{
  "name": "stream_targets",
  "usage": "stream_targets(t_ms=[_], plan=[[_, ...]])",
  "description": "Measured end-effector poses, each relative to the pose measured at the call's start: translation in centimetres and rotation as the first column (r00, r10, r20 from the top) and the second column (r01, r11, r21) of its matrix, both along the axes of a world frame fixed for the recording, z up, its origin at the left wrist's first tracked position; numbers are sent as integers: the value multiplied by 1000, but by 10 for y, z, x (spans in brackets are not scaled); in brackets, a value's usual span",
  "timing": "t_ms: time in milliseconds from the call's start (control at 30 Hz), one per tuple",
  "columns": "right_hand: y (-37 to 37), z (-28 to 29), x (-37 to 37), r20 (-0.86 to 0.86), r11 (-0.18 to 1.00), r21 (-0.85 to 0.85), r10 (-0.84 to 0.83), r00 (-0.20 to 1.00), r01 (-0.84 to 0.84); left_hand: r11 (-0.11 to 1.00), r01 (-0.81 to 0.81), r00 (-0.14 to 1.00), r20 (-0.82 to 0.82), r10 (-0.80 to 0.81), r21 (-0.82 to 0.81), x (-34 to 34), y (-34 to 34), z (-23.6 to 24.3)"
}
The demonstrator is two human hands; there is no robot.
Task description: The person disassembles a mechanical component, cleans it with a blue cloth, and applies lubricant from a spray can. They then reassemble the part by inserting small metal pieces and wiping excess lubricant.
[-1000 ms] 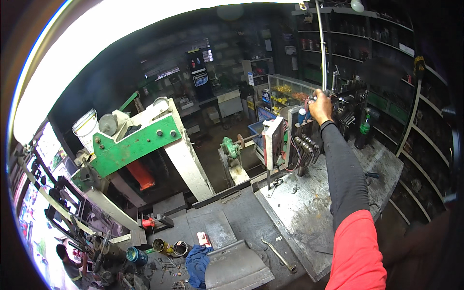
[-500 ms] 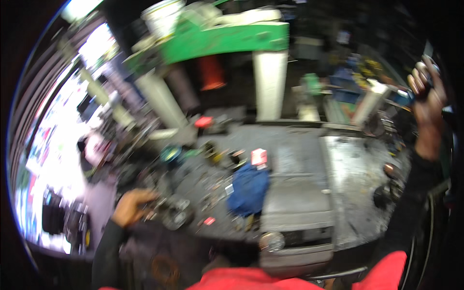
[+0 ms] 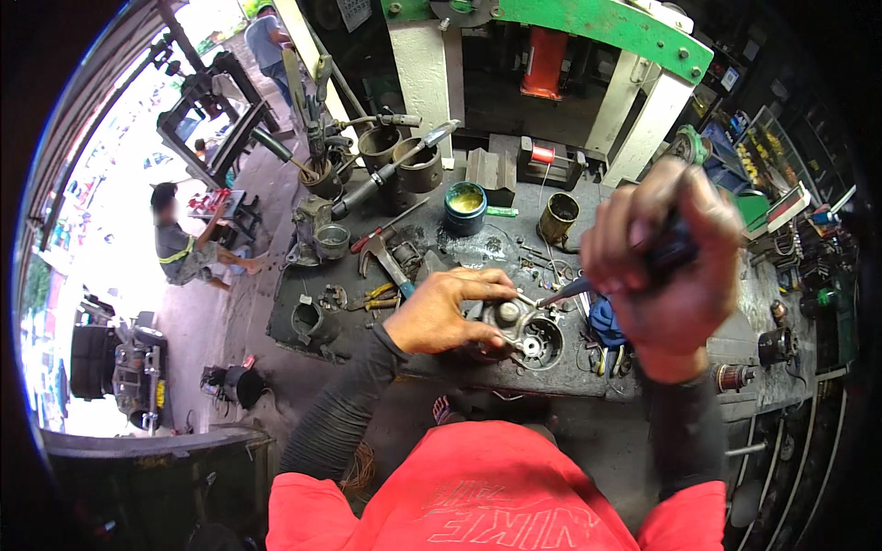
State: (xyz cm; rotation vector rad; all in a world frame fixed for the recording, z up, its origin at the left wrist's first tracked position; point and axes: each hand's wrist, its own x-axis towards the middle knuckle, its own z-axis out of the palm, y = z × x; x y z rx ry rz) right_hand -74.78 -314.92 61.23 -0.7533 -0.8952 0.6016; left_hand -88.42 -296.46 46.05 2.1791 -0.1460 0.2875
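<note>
My left hand [image 3: 450,312] grips a grey metal motor housing [image 3: 508,314] near the bench's front edge, fingers over its far side and thumb on the near side. Beside the hand's grip, the housing's round open end [image 3: 542,345] faces up, showing a pale hub inside. My right hand [image 3: 666,266], slightly blurred, is closed round a pointed tool with a dark handle [image 3: 675,246]. The tool slants down to the left, its tip beside the housing; whether they touch I cannot tell. A blue cloth [image 3: 606,323] lies partly hidden behind the right hand.
On the dark workbench [image 3: 496,246] are a claw hammer [image 3: 386,264], yellow-handled pliers [image 3: 375,301], a blue tub of yellowish grease [image 3: 465,204] and a brown can [image 3: 558,219]. Metal cylinders [image 3: 418,165] stand at the back, below a green-and-white frame [image 3: 588,35]. Another person [image 3: 179,241] sits far left.
My right hand has come down and inward from the far right, bringing the dark-handled tool to the housing. My left hand remains by the housing. The head view has swung right.
</note>
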Motion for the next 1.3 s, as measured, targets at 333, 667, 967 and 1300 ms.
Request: stream_targets(t_ms=[333,667,967,1300], plan=[[60,-51,-28,58,973,-175,-141,988,150,914,93,994,-11,-106,-395,3,17,-36],[55,-58,-33,105,979,-147,-127,986,141,882,143,990,51,-135,-448,9,19,-40],[50,-46,-56,429,887,-205,-299,853,414,947,90,996,27,-86,-307,6,22,-35],[46,-32,-33,552,876,-224,-247,796,428,898,183,983,44,-181,-400,6,19,-31]])
